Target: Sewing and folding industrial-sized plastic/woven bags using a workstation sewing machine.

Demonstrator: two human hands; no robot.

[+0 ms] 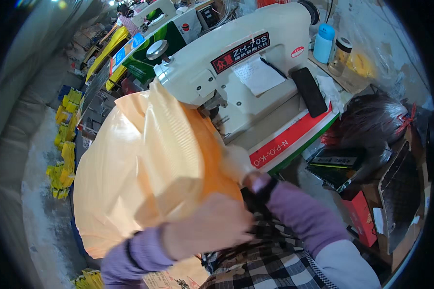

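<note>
A large orange mesh sack [144,168] hangs from under the head of a cream industrial sewing machine [236,62] and fills the middle of the view. My left hand [207,230], blurred, grips the sack's lower edge near my lap. My right hand [235,164], in a pale glove with a purple sleeve behind it, holds the sack's right side just below the needle area [213,107]. Part of that hand is hidden by the sack.
On the machine bed lie a black phone [309,91] and a white paper [258,74]. A blue bottle [323,43] and a jar [341,55] stand behind. Dark mesh bundle [371,126] and cardboard box [401,192] at right. Yellow bundles [64,144] on the floor at left. Another person [125,17] far back.
</note>
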